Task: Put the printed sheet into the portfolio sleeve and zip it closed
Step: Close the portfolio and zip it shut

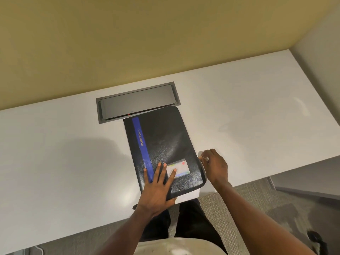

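Black portfolio [161,140] lay at the front edge of the desk [239,116]. Our left hand [156,192] pressed flat on its cover, fingers straight; our right hand [214,166] pinched its zipper pull [200,157].

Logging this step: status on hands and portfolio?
Left hand flat on portfolio, pressing. Right hand pinching zipper pull at its right edge. Sheet not visible. Desk hatch at far edge, nothing blocking the hands.
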`<state>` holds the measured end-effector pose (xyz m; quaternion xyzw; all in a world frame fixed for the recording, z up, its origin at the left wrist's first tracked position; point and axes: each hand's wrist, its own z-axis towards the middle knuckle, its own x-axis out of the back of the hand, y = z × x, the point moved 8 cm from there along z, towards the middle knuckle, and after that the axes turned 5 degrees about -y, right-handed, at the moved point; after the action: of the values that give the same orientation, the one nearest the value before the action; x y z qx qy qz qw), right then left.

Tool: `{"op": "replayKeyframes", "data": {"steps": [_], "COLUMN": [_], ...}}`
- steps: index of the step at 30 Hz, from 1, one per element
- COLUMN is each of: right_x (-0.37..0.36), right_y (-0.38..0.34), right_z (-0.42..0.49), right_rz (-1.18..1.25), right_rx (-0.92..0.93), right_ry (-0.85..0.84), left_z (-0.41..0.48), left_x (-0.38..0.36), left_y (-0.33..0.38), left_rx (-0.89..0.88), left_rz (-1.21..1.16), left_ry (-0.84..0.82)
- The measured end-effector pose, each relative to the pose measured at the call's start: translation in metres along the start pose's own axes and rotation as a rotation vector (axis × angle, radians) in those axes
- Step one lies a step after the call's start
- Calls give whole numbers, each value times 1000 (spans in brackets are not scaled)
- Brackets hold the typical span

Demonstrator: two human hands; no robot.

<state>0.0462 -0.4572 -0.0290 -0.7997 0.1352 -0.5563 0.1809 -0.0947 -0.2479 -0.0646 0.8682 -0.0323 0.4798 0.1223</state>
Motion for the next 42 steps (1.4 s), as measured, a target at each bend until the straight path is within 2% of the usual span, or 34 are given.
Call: {"op": "replayKeyframes", "data": {"steps": [8,12,19,25,31,42], "right_x": [-2,-3,-4,-3,-5,1], "right_y": [-20,-19,-21,-28,-26,-34], "right_z": [58,66,61,63,65,80], "right_rz": [12,0,48,62,52,56], "right_rx": [41,64,129,187,208,212], "right_ry": [-89,-147,-200,-212,-211,-183], "left_z": [-5,-4,60,124,158,171], "left_x": [3,21,81,148,166,173], "left_y": [2,1,-61,-112,-141,-150], "left_rx": [-2,-27,259,389,510,518], "left_rz": [-18,-34,-191,-338,-325,-271], "left_ry": [5,89,217,339,250,252]}}
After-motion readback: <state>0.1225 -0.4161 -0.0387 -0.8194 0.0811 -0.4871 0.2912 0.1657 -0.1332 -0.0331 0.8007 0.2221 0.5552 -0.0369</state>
